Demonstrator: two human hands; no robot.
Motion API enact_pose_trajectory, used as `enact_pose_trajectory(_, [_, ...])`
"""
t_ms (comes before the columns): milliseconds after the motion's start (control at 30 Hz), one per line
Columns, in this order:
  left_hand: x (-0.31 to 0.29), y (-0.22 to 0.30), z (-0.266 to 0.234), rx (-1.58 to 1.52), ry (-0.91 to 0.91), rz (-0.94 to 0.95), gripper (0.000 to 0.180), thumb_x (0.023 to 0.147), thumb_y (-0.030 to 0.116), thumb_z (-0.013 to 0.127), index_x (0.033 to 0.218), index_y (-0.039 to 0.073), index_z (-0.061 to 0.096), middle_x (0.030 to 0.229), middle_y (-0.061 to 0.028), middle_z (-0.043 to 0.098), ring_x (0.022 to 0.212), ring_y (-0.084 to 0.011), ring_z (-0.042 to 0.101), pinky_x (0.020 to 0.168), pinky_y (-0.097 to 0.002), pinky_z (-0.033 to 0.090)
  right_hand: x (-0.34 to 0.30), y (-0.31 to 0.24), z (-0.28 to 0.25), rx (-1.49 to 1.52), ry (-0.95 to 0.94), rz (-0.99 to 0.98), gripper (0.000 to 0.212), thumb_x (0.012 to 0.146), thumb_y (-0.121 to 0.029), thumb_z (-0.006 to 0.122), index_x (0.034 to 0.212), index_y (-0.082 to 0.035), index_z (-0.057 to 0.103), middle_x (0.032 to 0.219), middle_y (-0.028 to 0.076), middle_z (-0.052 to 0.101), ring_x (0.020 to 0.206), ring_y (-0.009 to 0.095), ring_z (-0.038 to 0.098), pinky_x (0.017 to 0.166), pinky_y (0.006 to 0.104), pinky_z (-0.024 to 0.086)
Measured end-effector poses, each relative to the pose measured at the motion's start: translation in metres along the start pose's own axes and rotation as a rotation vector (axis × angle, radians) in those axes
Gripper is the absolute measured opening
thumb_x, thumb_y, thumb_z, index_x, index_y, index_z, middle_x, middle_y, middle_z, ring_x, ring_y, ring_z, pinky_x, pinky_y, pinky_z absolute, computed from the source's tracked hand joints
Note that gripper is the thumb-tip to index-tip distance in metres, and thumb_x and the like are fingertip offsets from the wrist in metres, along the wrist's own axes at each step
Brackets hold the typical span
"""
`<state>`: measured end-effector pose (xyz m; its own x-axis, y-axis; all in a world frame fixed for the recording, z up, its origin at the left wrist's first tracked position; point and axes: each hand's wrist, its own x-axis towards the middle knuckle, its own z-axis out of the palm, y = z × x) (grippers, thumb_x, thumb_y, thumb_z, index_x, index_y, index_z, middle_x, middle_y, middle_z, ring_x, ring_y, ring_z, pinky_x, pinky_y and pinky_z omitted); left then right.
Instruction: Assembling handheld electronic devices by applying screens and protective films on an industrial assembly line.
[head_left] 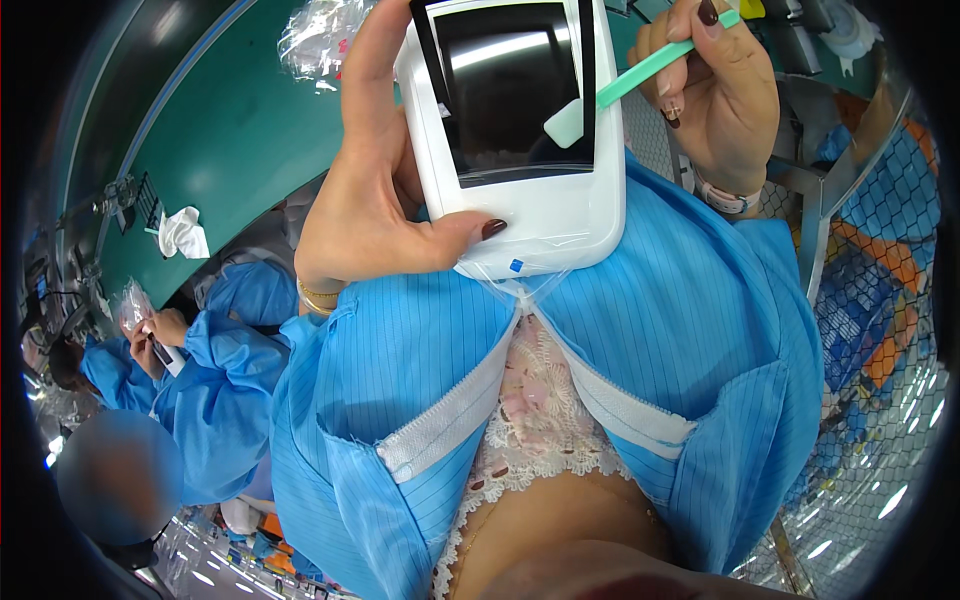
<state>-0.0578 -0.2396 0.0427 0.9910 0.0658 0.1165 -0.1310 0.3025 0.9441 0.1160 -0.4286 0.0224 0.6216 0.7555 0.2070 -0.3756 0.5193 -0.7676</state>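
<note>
My left hand (365,215) is wrapped round the left side of a white rounded device (540,220), its thumb lying on the lower front. A glossy black screen (505,105) fills most of the device's face, and a small blue square mark sits on its bottom end. In my right hand (735,105) the fingers pinch the handle of a green cleaning swab (650,74). Its pale, flat, paddle-like tip lies over the lower right of the screen; whether it touches the glass I cannot tell. The device's upper end is cut off by the picture's edge.
A green worktop (235,130) stretches to the left, with crumpled clear plastic bags (320,42) and a white tissue (182,233) on it. A co-worker in a blue smock (225,370) handles a wrapped item at lower left. Metal frame bars (835,165) and dark netting stand at right.
</note>
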Motion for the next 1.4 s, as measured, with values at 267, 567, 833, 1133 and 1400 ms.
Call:
enact_pose_trajectory(267, [0.004, 0.01, 0.019, 0.181, 0.079, -0.064, 0.126, 0.062, -0.001, 0.076, 0.147, 0.017, -0.015, 0.148, -0.0213, 0.025, 0.133, -0.0295, 0.035, 0.106, -0.0403, 0.032, -0.001, -0.004, 0.001, -0.044, -0.023, 0.046, 0.026, 0.1, -0.019, 0.042, 0.089, 0.003, 0.051, 0.058, 0.013, 0.054, 0.047, 0.016, 0.049, 0.042, 0.0245, 0.038])
enact_pose_trajectory(567, [0.001, -0.012, 0.001, -0.096, 0.005, 0.053, 0.126, 0.063, -0.001, 0.076, 0.147, 0.017, -0.016, 0.147, -0.0225, 0.025, 0.134, -0.0307, 0.035, 0.106, -0.0409, 0.032, 0.0, -0.005, -0.002, 0.045, -0.026, 0.024, 0.022, 0.098, -0.016, 0.044, 0.088, 0.002, 0.052, 0.057, 0.012, 0.053, 0.045, 0.017, 0.046, 0.043, 0.0266, 0.036])
enact_pose_trajectory(833, [0.002, -0.011, 0.004, -0.171, 0.049, 0.044, 0.127, 0.064, 0.0, 0.077, 0.146, 0.018, -0.017, 0.147, -0.0239, 0.025, 0.134, -0.0318, 0.035, 0.106, -0.0416, 0.032, 0.003, -0.012, -0.004, -0.055, 0.04, -0.039, 0.023, 0.098, -0.018, 0.045, 0.086, 0.0, 0.053, 0.056, 0.01, 0.053, 0.045, 0.016, 0.045, 0.044, 0.026, 0.035])
enact_pose_trajectory(1133, [0.004, 0.0, -0.001, 0.018, 0.007, 0.026, 0.125, 0.061, 0.001, 0.075, 0.147, 0.016, -0.014, 0.146, -0.0222, 0.026, 0.132, -0.03, 0.036, 0.106, -0.0387, 0.032, 0.001, -0.002, 0.001, -0.067, 0.058, -0.01, 0.024, 0.098, -0.019, 0.045, 0.088, 0.001, 0.053, 0.057, 0.011, 0.054, 0.047, 0.016, 0.048, 0.044, 0.0253, 0.036])
enact_pose_trajectory(1400, [0.007, 0.023, 0.033, 0.126, 0.183, -0.153, 0.124, 0.061, 0.001, 0.076, 0.147, 0.014, -0.013, 0.146, -0.0214, 0.027, 0.133, -0.0292, 0.036, 0.106, -0.0381, 0.032, -0.004, -0.002, 0.007, -0.056, 0.085, 0.089, 0.026, 0.099, -0.019, 0.043, 0.089, 0.004, 0.052, 0.063, 0.014, 0.057, 0.048, 0.016, 0.052, 0.043, 0.0229, 0.042])
